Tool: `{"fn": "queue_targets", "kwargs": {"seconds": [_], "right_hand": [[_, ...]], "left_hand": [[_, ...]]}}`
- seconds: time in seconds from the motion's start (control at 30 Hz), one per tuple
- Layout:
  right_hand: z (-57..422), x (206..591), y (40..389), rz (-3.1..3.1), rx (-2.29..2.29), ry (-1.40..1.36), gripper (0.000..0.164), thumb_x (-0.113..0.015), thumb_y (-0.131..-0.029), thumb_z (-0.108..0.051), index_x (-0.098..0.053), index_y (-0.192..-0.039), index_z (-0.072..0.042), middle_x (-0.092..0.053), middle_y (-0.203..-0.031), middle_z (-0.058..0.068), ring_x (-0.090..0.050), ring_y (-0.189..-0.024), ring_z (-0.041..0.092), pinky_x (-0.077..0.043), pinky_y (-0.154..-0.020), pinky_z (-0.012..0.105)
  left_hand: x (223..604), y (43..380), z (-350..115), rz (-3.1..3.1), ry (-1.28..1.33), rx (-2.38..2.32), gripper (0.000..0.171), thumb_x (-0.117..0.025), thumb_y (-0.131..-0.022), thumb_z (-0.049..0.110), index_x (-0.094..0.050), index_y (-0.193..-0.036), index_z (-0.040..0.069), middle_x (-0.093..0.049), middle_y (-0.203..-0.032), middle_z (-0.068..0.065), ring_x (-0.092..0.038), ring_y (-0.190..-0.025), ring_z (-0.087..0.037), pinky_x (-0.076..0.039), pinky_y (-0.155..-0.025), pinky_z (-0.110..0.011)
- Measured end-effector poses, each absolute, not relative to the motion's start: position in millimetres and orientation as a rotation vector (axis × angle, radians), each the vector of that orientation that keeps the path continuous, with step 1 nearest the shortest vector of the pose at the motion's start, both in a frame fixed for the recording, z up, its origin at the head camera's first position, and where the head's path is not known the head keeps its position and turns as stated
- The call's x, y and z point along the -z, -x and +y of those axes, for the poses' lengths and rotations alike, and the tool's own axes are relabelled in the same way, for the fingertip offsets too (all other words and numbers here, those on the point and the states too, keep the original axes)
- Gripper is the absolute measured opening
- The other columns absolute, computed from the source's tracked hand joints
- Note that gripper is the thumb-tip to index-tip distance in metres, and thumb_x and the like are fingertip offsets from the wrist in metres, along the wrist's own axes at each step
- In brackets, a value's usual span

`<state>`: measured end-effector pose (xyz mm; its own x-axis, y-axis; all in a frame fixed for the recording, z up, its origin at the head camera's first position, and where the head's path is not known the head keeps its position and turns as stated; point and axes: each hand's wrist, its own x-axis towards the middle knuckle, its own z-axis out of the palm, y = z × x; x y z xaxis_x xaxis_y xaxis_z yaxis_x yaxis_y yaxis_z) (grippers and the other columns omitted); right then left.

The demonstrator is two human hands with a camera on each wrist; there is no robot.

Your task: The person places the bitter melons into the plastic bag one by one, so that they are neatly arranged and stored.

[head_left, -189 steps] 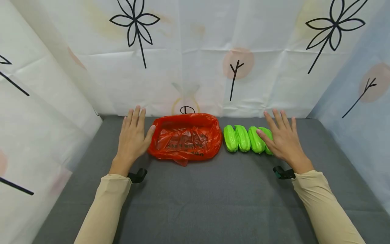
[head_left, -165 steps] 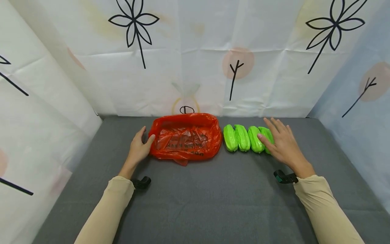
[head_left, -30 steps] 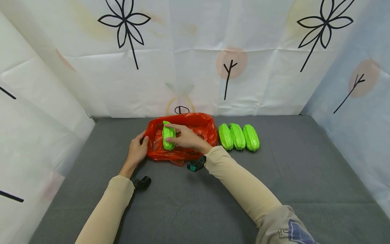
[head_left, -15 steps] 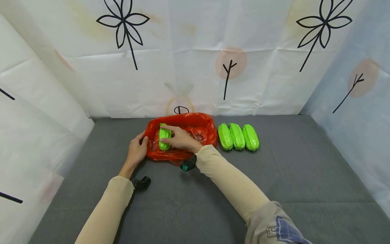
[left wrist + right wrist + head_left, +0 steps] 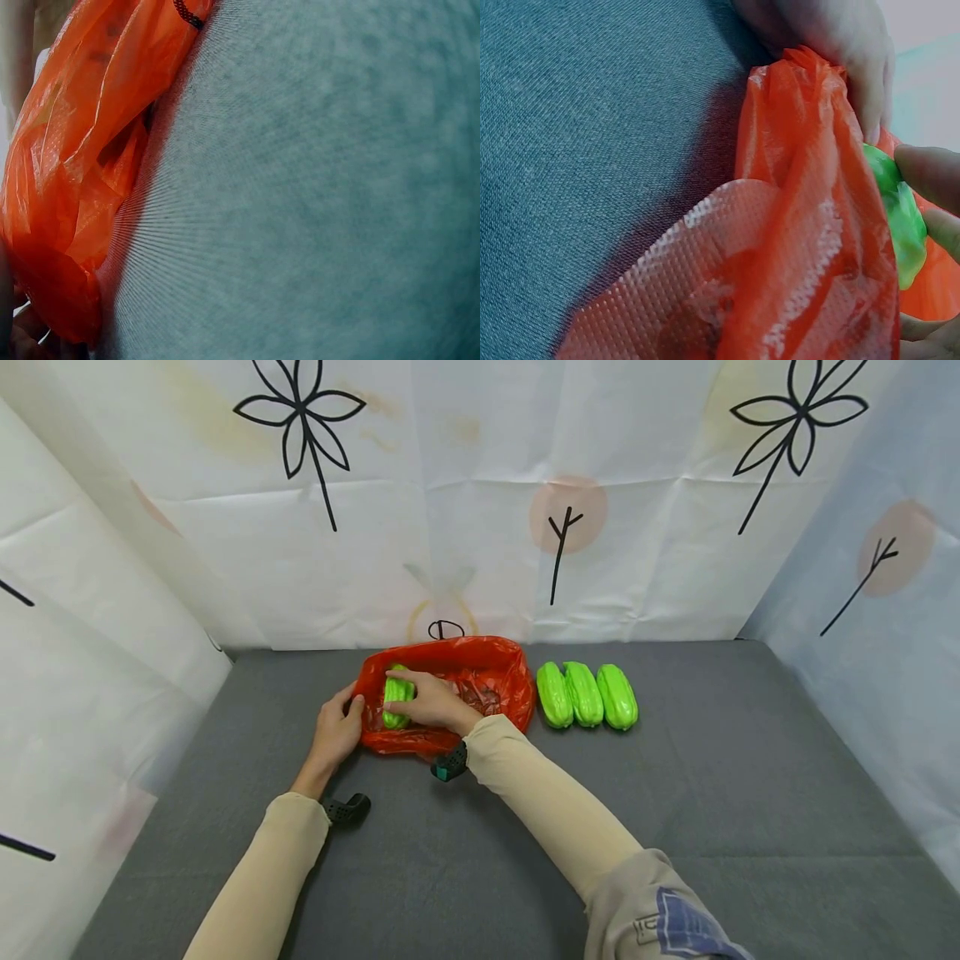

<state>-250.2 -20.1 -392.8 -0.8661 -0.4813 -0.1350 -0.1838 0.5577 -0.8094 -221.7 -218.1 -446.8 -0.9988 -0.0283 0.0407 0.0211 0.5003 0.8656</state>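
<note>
Three patterned walls [image 5: 480, 539] round grey cloth [image 5: 720, 810]

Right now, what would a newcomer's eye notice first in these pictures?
Probably the open red bag on the gray table, its left edge gripped by the left hand. Inside the bag, the right hand holds a bright green vegetable. Three more green vegetables lie in a row right of the bag.

A white backdrop [image 5: 450, 518] with black line flowers [image 5: 300, 407] and pink discs [image 5: 585, 514] borders a grey cloth [image 5: 750, 768]
</note>
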Motion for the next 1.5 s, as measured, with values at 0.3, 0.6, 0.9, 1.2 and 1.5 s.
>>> {"fn": "queue_targets", "kwargs": {"seconds": [0.3,0.6,0.9,1.2,1.5], "right_hand": [[-19.6,392.7,250.3,2.474,1.188,0.560,0.063,-0.068,-0.099,-0.033,-0.044,-0.156,-0.025,-0.039,-0.160,0.001,-0.039,-0.144,0.025,-0.030,-0.117,0.049],[-10.9,386.5,246.2,2.375,1.271,0.614,0.063,-0.068,-0.100,-0.030,-0.043,-0.157,-0.019,-0.064,-0.131,0.015,-0.059,-0.066,0.026,-0.048,-0.068,0.031],[10.6,376.5,241.7,2.401,1.292,0.665,0.063,-0.067,-0.099,-0.035,-0.045,-0.155,-0.016,-0.051,-0.149,0.013,-0.052,-0.130,0.034,-0.051,-0.094,0.042],[49.8,365.2,239.6,2.418,1.338,0.597,0.066,-0.070,-0.097,-0.036,-0.044,-0.156,-0.020,-0.053,-0.142,0.020,-0.060,-0.120,0.032,-0.053,-0.093,0.041],[103.2,353.2,230.5,2.469,1.392,0.574,0.067,-0.070,-0.097,-0.034,-0.042,-0.157,-0.023,-0.051,-0.142,0.022,-0.058,-0.122,0.036,-0.052,-0.094,0.050]], "left_hand": [[445.9,220.8,-217.5,-2.667,0.016,1.564,0.050,-0.041,-0.111,0.020,-0.036,-0.156,-0.001,-0.042,-0.154,-0.025,-0.038,-0.141,-0.038,-0.031,-0.115,-0.055],[445.6,219.1,-219.1,-2.668,0.015,1.565,0.051,-0.040,-0.111,0.021,-0.036,-0.156,-0.001,-0.041,-0.154,-0.026,-0.041,-0.139,-0.040,-0.032,-0.114,-0.056],[445.7,216.4,-220.3,-2.682,0.003,1.541,0.051,-0.041,-0.110,0.022,-0.036,-0.156,0.001,-0.040,-0.155,-0.024,-0.037,-0.142,-0.039,-0.029,-0.116,-0.055],[447.4,216.1,-220.3,-2.683,0.018,1.524,0.050,-0.041,-0.110,0.021,-0.036,-0.156,0.001,-0.041,-0.154,-0.025,-0.037,-0.143,-0.039,-0.029,-0.116,-0.055],[446.4,214.6,-219.2,-2.689,0.020,1.532,0.051,-0.041,-0.111,0.021,-0.035,-0.157,0.001,-0.039,-0.155,-0.025,-0.035,-0.144,-0.040,-0.028,-0.116,-0.056]]}}
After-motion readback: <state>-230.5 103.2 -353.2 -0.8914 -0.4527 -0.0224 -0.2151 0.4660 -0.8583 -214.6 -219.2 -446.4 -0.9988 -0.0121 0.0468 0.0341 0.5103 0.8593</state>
